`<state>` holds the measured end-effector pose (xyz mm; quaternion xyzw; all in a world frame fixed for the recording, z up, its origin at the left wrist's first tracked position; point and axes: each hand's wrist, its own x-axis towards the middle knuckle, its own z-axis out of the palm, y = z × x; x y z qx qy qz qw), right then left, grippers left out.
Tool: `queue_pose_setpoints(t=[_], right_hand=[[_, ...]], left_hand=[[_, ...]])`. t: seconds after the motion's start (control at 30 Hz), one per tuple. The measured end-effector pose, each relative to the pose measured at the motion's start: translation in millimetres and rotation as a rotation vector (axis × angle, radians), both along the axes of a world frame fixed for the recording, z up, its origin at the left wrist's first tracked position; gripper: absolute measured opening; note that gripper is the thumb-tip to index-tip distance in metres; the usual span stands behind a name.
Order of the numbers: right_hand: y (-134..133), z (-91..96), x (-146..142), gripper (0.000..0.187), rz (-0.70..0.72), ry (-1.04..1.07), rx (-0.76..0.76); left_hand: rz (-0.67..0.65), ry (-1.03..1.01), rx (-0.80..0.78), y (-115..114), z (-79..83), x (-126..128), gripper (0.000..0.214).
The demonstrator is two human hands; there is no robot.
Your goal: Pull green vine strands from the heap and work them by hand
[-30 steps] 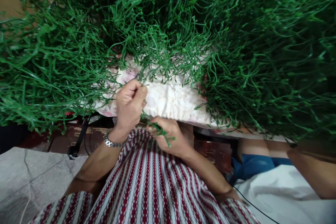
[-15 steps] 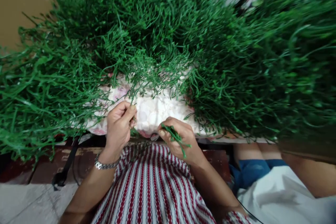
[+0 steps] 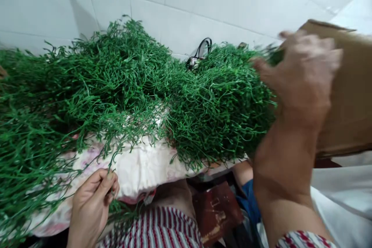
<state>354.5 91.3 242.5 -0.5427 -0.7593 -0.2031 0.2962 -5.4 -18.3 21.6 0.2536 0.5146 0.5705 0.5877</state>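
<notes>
Near the bottom left, my left hand (image 3: 94, 201) pinches a thin green stem (image 3: 112, 161) between thumb and fingers. The stem rises from the fingertips above a floral cloth (image 3: 142, 166). My right hand (image 3: 305, 66) is raised at the far right, blurred, in front of a cardboard box (image 3: 345, 112). Its thumb and fingers are spread, and I see no stems held in it. Large heaps of thin green plant stems, perhaps artificial, lie beyond the hands: one heap (image 3: 124, 66) at the left and middle, another heap (image 3: 221, 116) beside my right forearm.
A white tiled wall (image 3: 180, 4) stands behind the heaps. A black looped strap or cable (image 3: 205, 44) pokes up between them. Below the cloth edge is a worn dark red surface (image 3: 217, 209). Another person's blue garment (image 3: 250, 201) and some white fabric (image 3: 343, 197) are at the lower right.
My right hand has gone from the lap up to the box at the right, and the small bunch of stems no longer shows in it. The view has swung right; my left hand still pinches.
</notes>
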Motion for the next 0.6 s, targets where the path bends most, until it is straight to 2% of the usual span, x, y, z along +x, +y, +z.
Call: queue_pose_setpoints(t=[0.03,0.1,0.17,0.27,0.33,0.43,0.5,0.57,0.6], right_hand=[[6.9,6.1,0.6,0.056,-0.211,-0.067,0.011],[11.6,11.3,-1.4,0.066,-0.46,-0.171,-0.048],[6.2,8.9,-4.9,0.058,-0.473,-0.199,-0.099],[-13.4,-1.7,-12.2,0.037,-0.326,-0.166,0.0],[-29.5,-13.3,-22.9,0.029,-0.245,-0.132,0.126],[-52.2,-46.4,-56.0,0.023,-0.065,0.009,0.256],[-64.2,-80.9,-89.0,0.025,0.219,0.105,0.092],[-73.9,-121.0,-125.7,0.03,0.566,0.141,-0.244],[-78.0,-140.8,-143.3,0.034,0.683,0.173,-0.403]], left_hand=[[-0.006,-0.003,-0.004,-0.1,-1.2,0.0,0.028],[-0.021,-0.009,-0.011,-0.4,-4.8,-1.3,0.027],[-0.032,-0.014,-0.018,-1.3,-8.5,-3.5,0.025],[-0.056,-0.017,-0.012,-3.2,-9.6,-5.0,0.024],[-0.049,-0.023,0.011,-4.0,-5.3,-3.8,0.024],[-0.009,-0.057,0.054,-1.2,9.0,0.5,0.022],[-0.03,-0.118,0.093,4.5,21.7,3.1,0.024],[-0.079,-0.215,0.16,12.3,34.6,4.4,0.024],[-0.099,-0.256,0.187,16.3,40.8,4.6,0.023]])
